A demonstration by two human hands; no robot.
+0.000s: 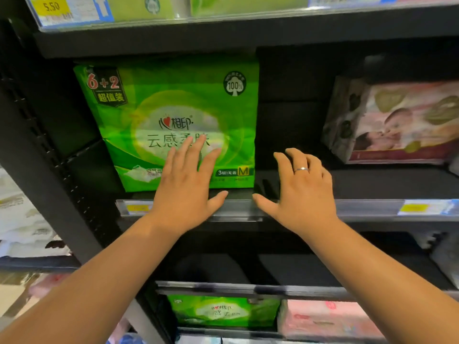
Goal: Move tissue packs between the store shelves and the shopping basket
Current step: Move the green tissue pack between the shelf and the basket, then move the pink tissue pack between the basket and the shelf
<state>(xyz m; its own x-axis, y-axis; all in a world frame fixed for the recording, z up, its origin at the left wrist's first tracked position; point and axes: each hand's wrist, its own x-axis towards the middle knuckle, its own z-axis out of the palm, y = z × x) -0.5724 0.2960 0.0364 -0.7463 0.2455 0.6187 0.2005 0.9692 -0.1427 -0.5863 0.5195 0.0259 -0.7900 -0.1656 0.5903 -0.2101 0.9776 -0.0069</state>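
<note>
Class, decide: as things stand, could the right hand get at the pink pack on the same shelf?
Probably yes: the right hand is open at the shelf edge, and nothing stands between it and the pink pack to its right.

1. Premises: a retail shop, in the aisle for tissue and paper goods.
2. Fixtures: black metal shelving (248,38) in several tiers, with a perforated upright (37,135) at the left of the frame.
3. Pricing: a clear label rail (360,209) fronts the middle shelf. A yellow price label (51,6) at the upper left reads 5.50.
4. Stock, faced outward:
   - a green tissue pack (154,100) marked "6+2" at centre;
   - a second green pack (223,311) at lower centre, touching a pink pack (327,319);
   - a baby-print pack (397,125) at right.
5. Adjoining bay: white packs (22,219) at the left edge.
</note>
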